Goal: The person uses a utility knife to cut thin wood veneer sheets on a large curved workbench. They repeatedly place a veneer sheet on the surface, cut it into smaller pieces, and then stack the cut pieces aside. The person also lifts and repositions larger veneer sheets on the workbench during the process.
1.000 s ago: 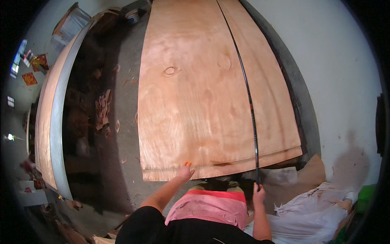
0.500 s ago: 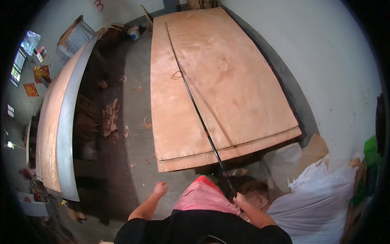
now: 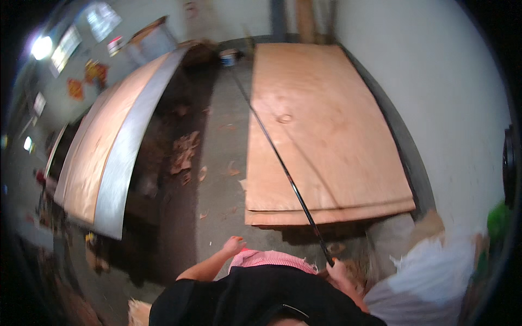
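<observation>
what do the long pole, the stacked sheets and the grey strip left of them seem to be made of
Long pole: smooth, dark, faintly glossy; perhaps coated fibre composite, though metal is possible.
Stacked sheets: likely bare wood, veneer or plywood, given the tan colour and knot-like oval.
Grey strip: silvery with a dull sheen; maybe metal, but unclear.

A pale wall (image 3: pixel 418 108) rises right of a gray floor (image 3: pixel 220 149), with a bright light (image 3: pixel 42 48), a window (image 3: pixel 66 50) and 2 orange decorations (image 3: pixel 75 88) at left.
</observation>
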Demonstrator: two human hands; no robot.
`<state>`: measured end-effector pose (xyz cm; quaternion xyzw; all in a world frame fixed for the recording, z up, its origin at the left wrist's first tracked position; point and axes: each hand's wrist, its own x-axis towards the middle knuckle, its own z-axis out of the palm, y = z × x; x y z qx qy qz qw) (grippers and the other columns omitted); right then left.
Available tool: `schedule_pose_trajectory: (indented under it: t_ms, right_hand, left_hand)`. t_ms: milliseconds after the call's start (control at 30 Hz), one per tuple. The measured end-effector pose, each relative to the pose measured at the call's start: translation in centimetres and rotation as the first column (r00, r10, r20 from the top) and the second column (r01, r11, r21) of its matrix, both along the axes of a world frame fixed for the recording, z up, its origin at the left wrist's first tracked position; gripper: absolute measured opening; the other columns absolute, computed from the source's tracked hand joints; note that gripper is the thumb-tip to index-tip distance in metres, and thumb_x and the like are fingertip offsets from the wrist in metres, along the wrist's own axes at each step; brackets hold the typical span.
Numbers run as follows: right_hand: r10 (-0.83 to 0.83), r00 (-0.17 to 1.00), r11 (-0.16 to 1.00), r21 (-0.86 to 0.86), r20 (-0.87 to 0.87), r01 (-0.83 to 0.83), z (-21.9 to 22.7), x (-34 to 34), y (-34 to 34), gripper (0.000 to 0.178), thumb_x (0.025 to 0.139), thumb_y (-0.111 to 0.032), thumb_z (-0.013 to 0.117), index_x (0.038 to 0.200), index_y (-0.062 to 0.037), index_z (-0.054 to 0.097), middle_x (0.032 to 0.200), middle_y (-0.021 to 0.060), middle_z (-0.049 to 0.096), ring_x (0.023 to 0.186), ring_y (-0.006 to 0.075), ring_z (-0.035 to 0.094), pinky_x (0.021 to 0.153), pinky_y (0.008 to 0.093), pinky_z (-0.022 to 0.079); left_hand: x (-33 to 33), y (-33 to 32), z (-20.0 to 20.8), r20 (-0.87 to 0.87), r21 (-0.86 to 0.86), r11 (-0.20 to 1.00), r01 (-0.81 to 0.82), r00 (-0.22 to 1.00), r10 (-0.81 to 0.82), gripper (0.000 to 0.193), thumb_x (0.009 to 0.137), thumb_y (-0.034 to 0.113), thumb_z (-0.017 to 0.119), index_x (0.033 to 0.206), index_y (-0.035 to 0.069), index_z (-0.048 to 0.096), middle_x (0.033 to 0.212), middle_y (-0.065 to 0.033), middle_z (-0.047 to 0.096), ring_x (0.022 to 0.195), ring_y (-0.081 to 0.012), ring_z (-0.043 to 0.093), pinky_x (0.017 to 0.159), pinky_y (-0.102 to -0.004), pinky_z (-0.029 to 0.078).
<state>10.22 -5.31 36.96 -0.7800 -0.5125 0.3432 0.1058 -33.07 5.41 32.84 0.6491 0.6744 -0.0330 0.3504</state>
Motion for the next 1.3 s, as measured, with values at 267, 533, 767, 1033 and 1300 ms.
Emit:
schedule_pose_trajectory:
  t_ms: [267, 533, 767, 1033, 1300]
  right_hand:
    - [0.166, 0.969, 0.978, 0.154, -0.185, -0.138, -4.1, -15.2, 8.8, 0.031, 0.071, -0.032, 0.059, 0.082, -0.0022, 0.056, 0.071, 0.0212, 0.057, 0.072, 0.0372, 0.056, 0.062, 0.0412, 0.044]
    - [0.366, 0.871, 0.925, 0.229, -0.328, -0.303, 0.6, -37.8, 22.9, 0.031, 0.074, -0.034, 0.059, 0.076, -0.0024, 0.057, 0.062, 0.0132, 0.056, 0.061, 0.0256, 0.057, 0.058, 0.0349, 0.043]
    - [0.447, 0.784, 0.894, 0.242, -0.431, -0.377, 1.6, -52.0, 28.9, 0.031, 0.083, -0.032, 0.047, 0.098, -0.0057, 0.053, 0.073, 0.0130, 0.057, 0.069, 0.0267, 0.057, 0.058, 0.0359, 0.043]
    - [0.781, 0.612, 0.559, 0.578, -0.124, -0.595, 1.8, -54.3, 37.9, 0.018, 0.070, -0.012, 0.055, 0.087, -0.0067, 0.051, 0.086, 0.0109, 0.050, 0.069, 0.0313, 0.055, 0.057, 0.0402, 0.045]
    - [0.000, 0.998, 0.892, 0.452, -0.060, 0.027, -12.2, -41.7, 60.0, 0.034, 0.077, -0.017, 0.054, 0.103, 0.0039, 0.045, 0.104, 0.0238, 0.047, 0.095, 0.0372, 0.049, 0.079, 0.0393, 0.041]
  left_hand:
    - [-7.6, 0.4, 3.1, 0.159, 0.148, 0.984, -0.101, 0.984, 0.077, 0.046, 0.077, 0.036, 0.053, 0.110, 0.004, 0.050, 0.114, -0.0160, 0.047, 0.108, -0.0281, 0.044, 0.091, -0.0343, 0.036]
    - [-22.9, 3.6, 3.9, 0.222, 0.157, 0.947, -0.279, 0.945, 0.242, 0.044, 0.078, 0.035, 0.052, 0.110, 0.004, 0.050, 0.114, -0.0165, 0.047, 0.105, -0.0296, 0.046, 0.089, -0.0347, 0.037]
    - [-28.9, 10.2, 6.8, 0.682, -0.592, 0.696, -0.407, 0.208, 0.702, 0.061, 0.081, 0.059, 0.035, 0.118, 0.011, 0.044, 0.112, -0.0064, 0.051, 0.103, -0.0218, 0.048, 0.088, -0.0376, 0.035]
    - [-26.4, 19.2, 2.8, 0.514, -0.812, 0.408, -0.416, -0.181, 0.838, 0.052, 0.081, 0.051, 0.045, 0.102, 0.004, 0.053, 0.074, -0.0039, 0.051, 0.061, -0.0177, 0.051, 0.068, -0.0411, 0.046]
    - [-28.7, 37.0, 3.8, 0.558, -0.677, 0.437, -0.593, -0.025, 0.829, 0.045, 0.086, 0.041, 0.043, 0.099, 0.001, 0.057, 0.056, 0.0000, 0.044, 0.049, -0.0124, 0.044, 0.063, -0.0318, 0.046]
